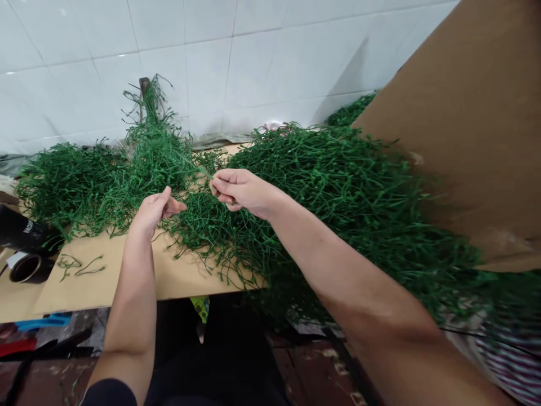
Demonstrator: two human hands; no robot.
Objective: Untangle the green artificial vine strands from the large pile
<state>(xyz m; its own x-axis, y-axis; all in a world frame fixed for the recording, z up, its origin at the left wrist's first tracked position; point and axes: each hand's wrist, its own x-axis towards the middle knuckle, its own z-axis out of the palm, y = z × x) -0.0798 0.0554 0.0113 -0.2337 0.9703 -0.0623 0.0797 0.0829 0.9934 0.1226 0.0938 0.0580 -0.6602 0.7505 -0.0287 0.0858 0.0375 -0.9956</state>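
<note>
My right hand point(231, 189) is closed in a pinch above the green heap. A pale, thin green stem seems to run from its fingertips toward the left, blurred. Lower and to the left, my left hand point(157, 210) has its thumb raised apart from its fingers, with nothing visible in it. Just beyond it stands an upright bunch of thin green stems point(156, 149), gathered round a dark post point(144, 85). A large pile of branching green stems point(321, 180) spreads to the right, beside and under my right forearm.
Another green pile point(70, 175) lies at the left. Cardboard point(169, 279) covers the work surface, with a few loose stems point(88, 266) on it. A black cylinder point(21, 228) and a dark cup point(30, 269) sit at the left edge. A large cardboard sheet point(469, 129) leans at the right. White tiles form the wall.
</note>
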